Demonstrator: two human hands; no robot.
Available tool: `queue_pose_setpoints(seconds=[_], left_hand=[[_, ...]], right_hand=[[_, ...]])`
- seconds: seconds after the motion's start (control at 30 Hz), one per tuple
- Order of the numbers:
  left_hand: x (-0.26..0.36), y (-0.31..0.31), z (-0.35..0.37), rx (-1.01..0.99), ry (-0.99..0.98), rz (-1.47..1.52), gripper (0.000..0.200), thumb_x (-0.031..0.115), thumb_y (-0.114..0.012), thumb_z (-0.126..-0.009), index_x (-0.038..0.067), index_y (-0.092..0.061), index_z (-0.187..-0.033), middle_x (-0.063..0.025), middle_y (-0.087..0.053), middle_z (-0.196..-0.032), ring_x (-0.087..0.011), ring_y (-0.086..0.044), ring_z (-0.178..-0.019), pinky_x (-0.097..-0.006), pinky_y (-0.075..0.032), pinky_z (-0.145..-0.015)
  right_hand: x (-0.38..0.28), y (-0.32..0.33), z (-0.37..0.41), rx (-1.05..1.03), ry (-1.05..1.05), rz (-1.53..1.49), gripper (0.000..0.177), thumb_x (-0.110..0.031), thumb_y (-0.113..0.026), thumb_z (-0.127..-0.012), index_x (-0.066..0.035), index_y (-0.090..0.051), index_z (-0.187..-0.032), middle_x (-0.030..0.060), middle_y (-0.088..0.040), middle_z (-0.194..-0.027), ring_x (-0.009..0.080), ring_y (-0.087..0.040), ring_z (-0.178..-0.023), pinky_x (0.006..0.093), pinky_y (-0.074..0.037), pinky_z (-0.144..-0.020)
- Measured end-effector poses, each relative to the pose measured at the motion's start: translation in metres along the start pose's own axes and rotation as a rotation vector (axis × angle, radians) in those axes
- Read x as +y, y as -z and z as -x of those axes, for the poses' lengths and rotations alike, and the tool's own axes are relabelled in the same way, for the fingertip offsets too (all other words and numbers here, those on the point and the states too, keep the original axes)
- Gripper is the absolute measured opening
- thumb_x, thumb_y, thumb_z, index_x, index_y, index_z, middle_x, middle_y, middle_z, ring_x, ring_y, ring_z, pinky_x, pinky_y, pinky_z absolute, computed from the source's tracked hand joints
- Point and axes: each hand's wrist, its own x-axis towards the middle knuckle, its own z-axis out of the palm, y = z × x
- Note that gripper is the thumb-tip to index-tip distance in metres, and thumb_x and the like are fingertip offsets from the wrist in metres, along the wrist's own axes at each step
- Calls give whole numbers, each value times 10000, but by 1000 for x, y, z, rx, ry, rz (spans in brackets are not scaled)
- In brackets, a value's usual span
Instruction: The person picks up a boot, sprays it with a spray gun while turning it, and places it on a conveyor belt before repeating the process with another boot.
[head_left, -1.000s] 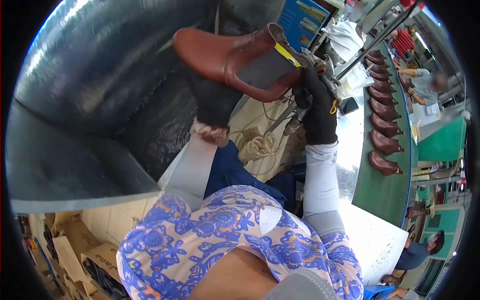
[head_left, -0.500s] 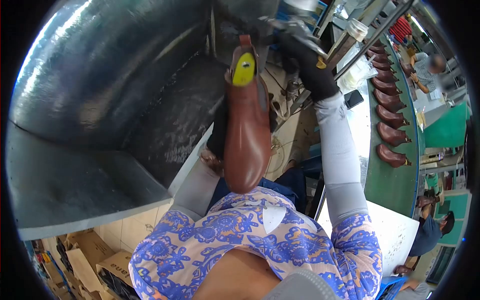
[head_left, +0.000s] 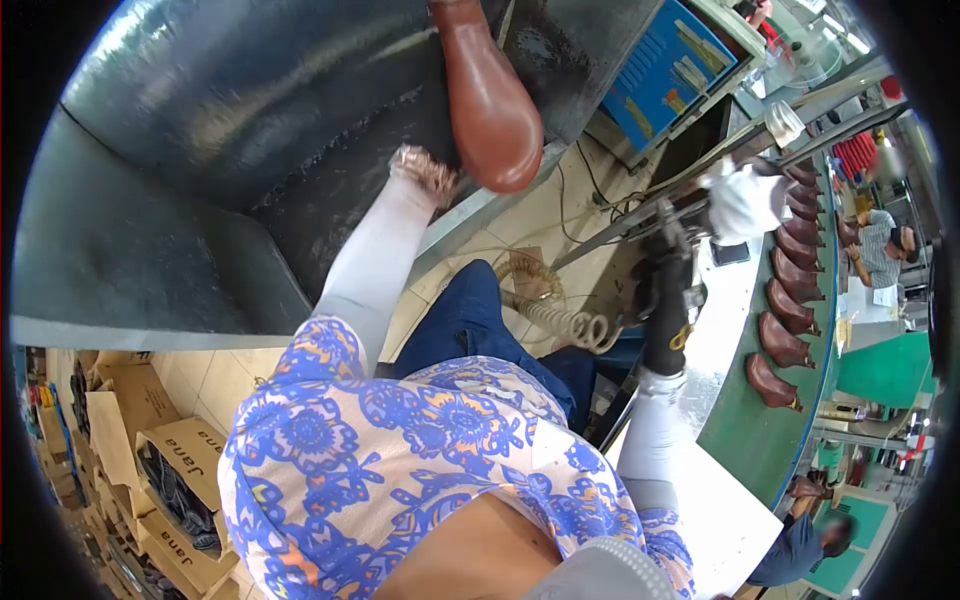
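A glossy brown ankle boot [head_left: 492, 115] is up inside a dark metal booth [head_left: 350, 150], toe toward me, its upper end cut off by the top edge. My left hand [head_left: 445, 140], in a dark glove with a stained cuff, is closed on the boot from behind; the boot hides most of its fingers. My right hand [head_left: 662, 295] wears a black glove and is wrapped round a spray gun [head_left: 678, 235] topped by a whitish cup [head_left: 745, 205]. The gun is held well right of the boot, slightly blurred.
Several brown boots [head_left: 785, 340] line a green conveyor [head_left: 730, 440] at right, beside a phone [head_left: 731, 254]. A coiled hose [head_left: 565, 320] hangs near my knees. A blue machine [head_left: 665, 75] stands ahead. Cardboard boxes [head_left: 185, 450] sit lower left. Other people work beyond the conveyor.
My left hand has carried the boot forward and up into the booth, away from my chest. My right hand has moved the spray gun right and back toward me. The view has turned.
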Motion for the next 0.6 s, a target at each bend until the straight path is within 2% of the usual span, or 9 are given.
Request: queue_pose_setpoints(seconds=[0.07, 0.1, 0.17, 0.2, 0.23, 0.3, 0.43, 0.5, 0.6], left_hand=[[4, -4, -14, -52, -99, -149, 377, 288, -344, -949, 110, -366, -1280, -79, -439, -1266, -222, -449, -1120, -351, -369, -955], [8, -19, -23, 99, -157, -260, 416, 355, -400, -918, 120, -389, -1260, -63, -467, -1228, -207, -463, -1100, -359, -375, -947], [10, -36, -36, 322, -251, -407, 463, 423, -458, -885, 130, -413, -1240, -47, -496, -1190, -193, -478, -1080, -366, -381, -938], [10, -39, -39, 333, -273, -405, 465, 424, -460, -884, 129, -413, -1240, -47, -496, -1190, -192, -478, -1079, -366, -381, -938], [10, -43, -42, 339, -294, -400, 466, 426, -461, -882, 129, -414, -1239, -46, -496, -1189, -192, -478, -1079, -366, -381, -937], [8, -47, -41, 339, -315, -388, 469, 428, -465, -880, 128, -414, -1237, -45, -497, -1188, -192, -479, -1077, -366, -381, -937], [2, -52, -45, 337, -334, -359, 475, 433, -471, -875, 127, -416, -1234, -44, -498, -1185, -192, -480, -1075, -365, -380, -936], [0, -54, -44, 336, -342, -354, 478, 435, -475, -872, 127, -416, -1233, -43, -499, -1184, -192, -480, -1074, -364, -380, -936], [-2, -56, -45, 336, -359, -347, 483, 439, -479, -868, 126, -418, -1231, -42, -500, -1182, -192, -481, -1072, -364, -379, -935]], right_hand=[[4, -9, 16, -94, -23, -39, 202, -216, -514, -868, -33, -599, -880, 27, -586, -666, 45, -472, -447, 200, -331, -391], [4, -12, 22, -108, -39, -25, 150, -168, -535, -843, -36, -607, -845, 33, -584, -671, 54, -481, -451, 207, -339, -394], [30, -13, 27, -186, 286, 400, 78, -70, -538, -750, -39, -608, -768, 49, -569, -664, 92, -501, -458, 226, -357, -410], [16, -25, 33, -204, 313, 340, 79, -28, -524, -687, -38, -600, -707, 55, -546, -640, 122, -497, -455, 245, -357, -422], [-6, -33, 42, -207, 146, 138, 76, -30, -512, -707, -35, -587, -693, 43, -546, -644, 107, -478, -451, 251, -344, -422], [-17, -36, 44, -275, 298, 189, 253, -258, -497, -872, -26, -583, -820, -5, -519, -589, 63, -442, -473, 205, -325, -434], [-12, -36, 46, -209, 82, -70, 261, -298, -470, -887, -47, -531, -852, -6, -488, -603, 58, -417, -468, 208, -292, -423], [-6, -25, 39, -324, 86, -90, 303, -342, -406, -917, -61, -512, -879, -18, -454, -643, 42, -345, -483, 195, -245, -429], [2, -19, 47, -299, 73, 172, 273, -318, -446, -908, -54, -517, -915, -10, -493, -694, 29, -396, -537, 181, -278, -461]])
